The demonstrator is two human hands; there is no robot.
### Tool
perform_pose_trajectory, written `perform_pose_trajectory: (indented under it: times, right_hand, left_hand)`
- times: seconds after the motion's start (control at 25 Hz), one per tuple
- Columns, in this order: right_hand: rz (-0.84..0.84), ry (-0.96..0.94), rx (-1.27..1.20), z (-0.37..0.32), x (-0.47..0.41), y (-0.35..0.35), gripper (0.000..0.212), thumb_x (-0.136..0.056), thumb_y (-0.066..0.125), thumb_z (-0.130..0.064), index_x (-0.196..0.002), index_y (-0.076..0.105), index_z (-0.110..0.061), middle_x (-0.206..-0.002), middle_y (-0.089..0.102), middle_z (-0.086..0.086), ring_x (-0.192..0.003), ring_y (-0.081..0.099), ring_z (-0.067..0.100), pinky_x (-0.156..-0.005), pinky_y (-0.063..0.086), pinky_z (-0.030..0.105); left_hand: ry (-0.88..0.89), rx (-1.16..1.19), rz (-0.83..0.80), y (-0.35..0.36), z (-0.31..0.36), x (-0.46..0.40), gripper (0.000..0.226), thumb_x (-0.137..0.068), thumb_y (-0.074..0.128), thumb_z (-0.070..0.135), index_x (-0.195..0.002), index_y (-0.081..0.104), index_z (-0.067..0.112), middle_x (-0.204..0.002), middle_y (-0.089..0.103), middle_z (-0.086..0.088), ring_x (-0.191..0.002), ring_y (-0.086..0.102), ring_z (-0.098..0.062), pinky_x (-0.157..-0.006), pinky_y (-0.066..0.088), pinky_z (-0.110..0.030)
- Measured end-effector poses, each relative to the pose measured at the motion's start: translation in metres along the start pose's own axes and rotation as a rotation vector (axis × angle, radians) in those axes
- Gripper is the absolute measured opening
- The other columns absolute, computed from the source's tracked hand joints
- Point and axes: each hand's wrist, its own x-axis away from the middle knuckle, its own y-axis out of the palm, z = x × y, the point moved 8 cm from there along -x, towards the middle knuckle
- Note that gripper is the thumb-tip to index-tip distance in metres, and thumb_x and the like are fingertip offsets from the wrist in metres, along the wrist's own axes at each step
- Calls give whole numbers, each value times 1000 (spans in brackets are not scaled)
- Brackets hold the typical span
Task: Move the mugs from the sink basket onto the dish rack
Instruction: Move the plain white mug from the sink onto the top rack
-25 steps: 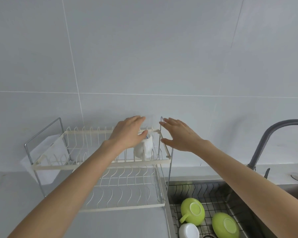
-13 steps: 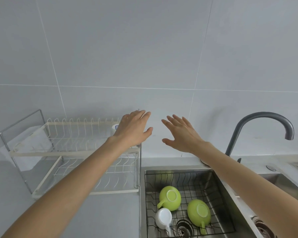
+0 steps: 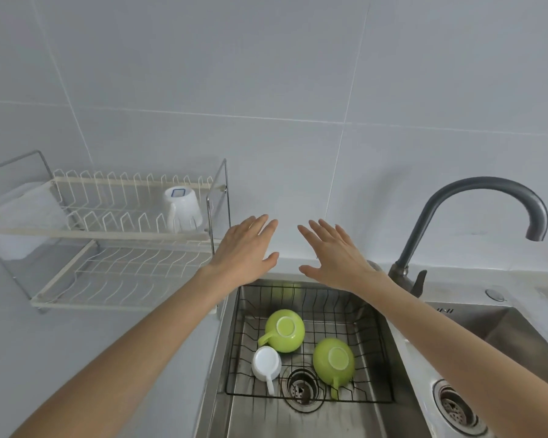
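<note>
Three mugs left: two glossy green ceramic mugs (image 3: 284, 330) (image 3: 333, 361) and a small white mug (image 3: 266, 364), all upside down in the black wire sink basket (image 3: 374, 343), lower centre of the frame.
Already racked: white plastic cup (image 3: 182, 208), upturned on the upper tier of the cream wire dish rack (image 3: 114, 232), left of frame.
Left hand (image 3: 246, 251): spread flat, grasping nothing.
Right hand (image 3: 334, 252): likewise splayed and empty, above the basket's far rim.
Advice: lower onto the nearest mug (probably by its handle) and lift straight up clear of the wires.

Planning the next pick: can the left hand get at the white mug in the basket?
Probably yes. The left hand is open and empty above the basket, and nothing covers the white mug, which lies upside down beside a green mug.
</note>
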Motion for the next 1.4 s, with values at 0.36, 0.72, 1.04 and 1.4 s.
perform_pose_trajectory:
  times: [0.36, 0.72, 1.04, 1.4]
  right_hand:
    - [-117, -16, -164, 26, 5, 78, 75, -88, 54, -33, -147, 11, -17, -158, 11, 9, -147, 7, 22, -120, 7, 35]
    - [-416, 32, -287, 30, 9, 205, 72, -88, 56, -25, -146, 14, -18, -158, 14, 6, -144, 18, 24, -115, 22, 36]
    - [-624, 60, -346, 20, 18, 286, 72, -88, 51, -11, -147, 12, -20, -157, 17, 2, -139, 28, 26, -103, 39, 39]
    - [-576, 18, -456, -4, -2, 331, 76, -85, 53, -2, -146, 11, -13, -156, 17, 5, -140, 26, 24, -109, 32, 31]
  left_hand:
    - [-84, 102, -188, 98, -2, -1, 68, -92, 45, 34, -145, 8, 14, -157, 12, -8, -144, 14, -24, -116, 21, -41]
    - [-174, 211, -490, 219, -9, 21, 70, -90, 50, 25, -145, 7, 15, -156, 15, -3, -140, 23, -24, -108, 35, -39]
    - [-314, 348, -652, 298, -19, 47, 68, -88, 50, 19, -144, 11, 17, -149, 27, -5, -129, 38, -24, -95, 47, -42]
    - [-378, 358, -646, 344, -29, 41, 70, -88, 54, 22, -144, 12, 20, -146, 30, -4, -126, 44, -23, -86, 49, -37]
